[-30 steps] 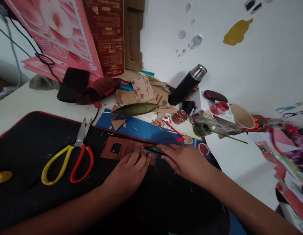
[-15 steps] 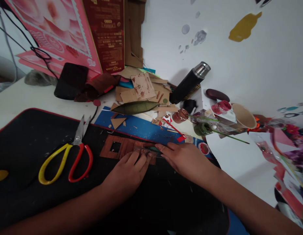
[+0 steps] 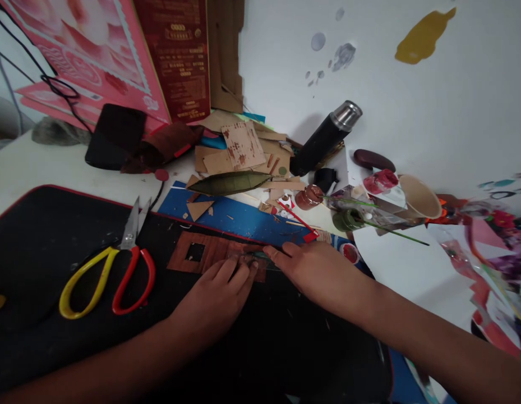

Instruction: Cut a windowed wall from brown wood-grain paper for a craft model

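A reddish-brown painted piece with a square hole near its left end lies flat on the black mat. My left hand rests over the right part of this piece, its fingers bent and close together, pressing on something clear and thin. Just to the right, my right hand is closed around a small dark tool, mostly hidden, whose tip points left toward my left fingertips. Scissors with one yellow and one red handle lie with blades parted, left of the piece.
Behind the mat lie cardboard scraps, a green leaf-shaped piece and a black flask. Open paint jars stand at the right, near a paper cup. A black phone lies at the back left.
The view has shifted slightly, so most things appear a little further left. Both hands remain at the brown piece, with only a slight change in the right hand's pose.
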`<control>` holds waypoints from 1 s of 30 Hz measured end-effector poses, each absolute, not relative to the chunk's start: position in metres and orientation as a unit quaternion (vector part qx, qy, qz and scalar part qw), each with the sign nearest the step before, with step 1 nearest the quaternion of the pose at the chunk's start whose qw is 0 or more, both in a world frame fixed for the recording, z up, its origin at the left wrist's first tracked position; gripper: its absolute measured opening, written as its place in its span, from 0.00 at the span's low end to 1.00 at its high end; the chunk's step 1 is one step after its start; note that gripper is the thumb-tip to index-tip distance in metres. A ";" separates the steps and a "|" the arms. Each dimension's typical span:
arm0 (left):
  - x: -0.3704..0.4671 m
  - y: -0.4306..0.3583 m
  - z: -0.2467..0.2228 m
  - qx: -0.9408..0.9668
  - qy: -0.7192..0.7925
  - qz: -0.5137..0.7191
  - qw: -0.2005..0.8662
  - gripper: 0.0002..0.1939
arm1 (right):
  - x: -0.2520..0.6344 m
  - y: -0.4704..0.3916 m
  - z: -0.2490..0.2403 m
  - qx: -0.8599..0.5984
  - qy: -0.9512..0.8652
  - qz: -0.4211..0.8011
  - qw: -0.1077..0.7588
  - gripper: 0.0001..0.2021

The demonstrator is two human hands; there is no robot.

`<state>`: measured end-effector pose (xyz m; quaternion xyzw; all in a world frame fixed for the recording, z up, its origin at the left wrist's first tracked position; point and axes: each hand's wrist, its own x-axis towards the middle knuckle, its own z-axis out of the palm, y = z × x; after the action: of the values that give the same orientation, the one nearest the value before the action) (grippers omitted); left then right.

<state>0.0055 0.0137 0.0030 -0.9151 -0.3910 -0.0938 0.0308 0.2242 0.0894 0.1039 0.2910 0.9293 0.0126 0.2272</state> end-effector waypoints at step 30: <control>0.007 0.014 0.002 -0.910 -0.399 -0.110 0.040 0.26 | 0.233 0.092 0.105 0.306 0.920 -0.007 0.243 0.27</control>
<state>0.0073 0.0135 0.0018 -0.9096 -0.3987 -0.1104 0.0398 0.2325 0.0921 0.1055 0.3061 0.9203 -0.0065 0.2435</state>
